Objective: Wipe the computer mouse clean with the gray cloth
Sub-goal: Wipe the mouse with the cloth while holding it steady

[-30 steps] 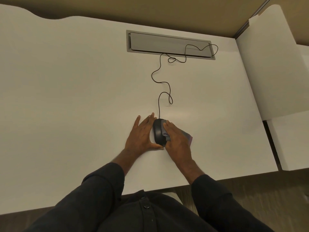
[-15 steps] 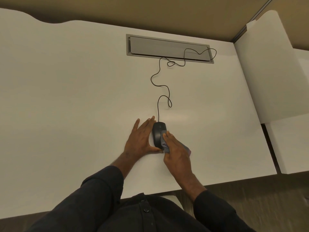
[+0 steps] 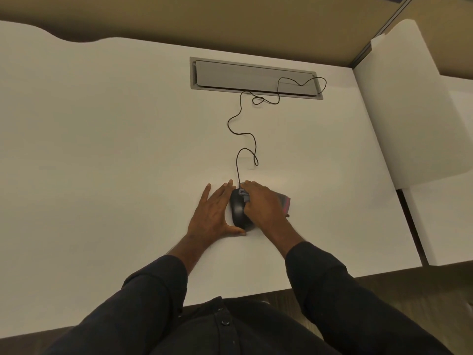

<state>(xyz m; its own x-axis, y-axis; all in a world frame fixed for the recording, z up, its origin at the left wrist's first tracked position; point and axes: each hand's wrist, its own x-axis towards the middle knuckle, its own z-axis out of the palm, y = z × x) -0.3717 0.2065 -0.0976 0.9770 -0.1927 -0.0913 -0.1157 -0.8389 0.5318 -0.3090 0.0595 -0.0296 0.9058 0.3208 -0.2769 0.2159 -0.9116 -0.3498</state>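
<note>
A black wired computer mouse (image 3: pixel 238 211) lies on the white desk (image 3: pixel 102 162), a little in front of my body. My left hand (image 3: pixel 213 213) rests flat against the mouse's left side, fingers spread, thumb curled around its near end. My right hand (image 3: pixel 263 203) presses the gray cloth (image 3: pixel 244 194) onto the front and right side of the mouse. A part of the cloth with a reddish edge (image 3: pixel 285 202) sticks out to the right of my hand. The right half of the mouse is hidden under my hand and the cloth.
The mouse's thin black cable (image 3: pixel 240 129) snakes across the desk to a gray cable hatch (image 3: pixel 253 76) at the back. A white side panel (image 3: pixel 414 111) and a second white desk (image 3: pixel 445 221) stand to the right. The desk's front edge is close to my body.
My right hand with the cloth has slid forward along the mouse, from its near end to its front. My left hand has stayed in place against the mouse.
</note>
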